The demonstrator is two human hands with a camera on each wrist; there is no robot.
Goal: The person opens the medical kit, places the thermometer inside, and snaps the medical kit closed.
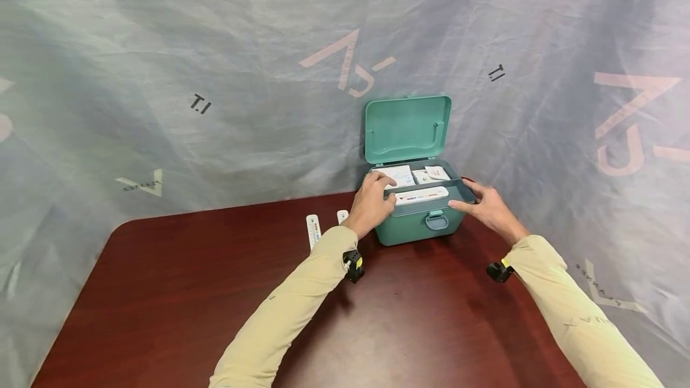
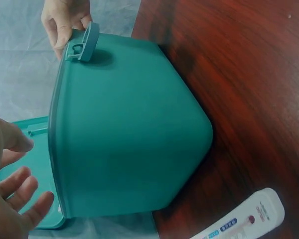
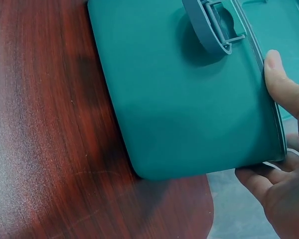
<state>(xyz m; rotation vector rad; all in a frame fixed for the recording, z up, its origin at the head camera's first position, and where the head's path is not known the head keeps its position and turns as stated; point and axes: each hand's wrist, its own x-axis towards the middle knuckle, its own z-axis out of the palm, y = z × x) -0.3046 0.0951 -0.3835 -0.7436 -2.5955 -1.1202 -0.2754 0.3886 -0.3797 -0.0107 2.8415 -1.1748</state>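
Green plastic, smooth with a dull sheen, forms the box (image 1: 412,232) near the far edge of the worktop (image 1: 178,286); its lid (image 1: 408,127) stands open behind it, and a white strip (image 1: 423,196) lies lengthwise in the front compartment, ahead of a white carton (image 1: 403,176) and a small packet (image 1: 436,172); from where I stand, the right hand (image 1: 489,205) holds the box at its front right corner, thumb on the rim and the other fingers bent round the side; the left hand (image 1: 372,203) is at the left end, its fingers loosely bent and well spread, apparently with nothing between them, though I cannot tell whether a fingertip brushes the strip; the box looks stiff and, I would judge, only moderately heavy; its slick walls narrow toward the base, so the rim should give the surer hold, and the hinged latch (image 1: 437,221) seems a poor place to pull; the strip is probably light, rigid and slippery, and its printed face may carry a thin tube that a knock could crack; I would pinch it by the long edges near its middle, clear of that tube.
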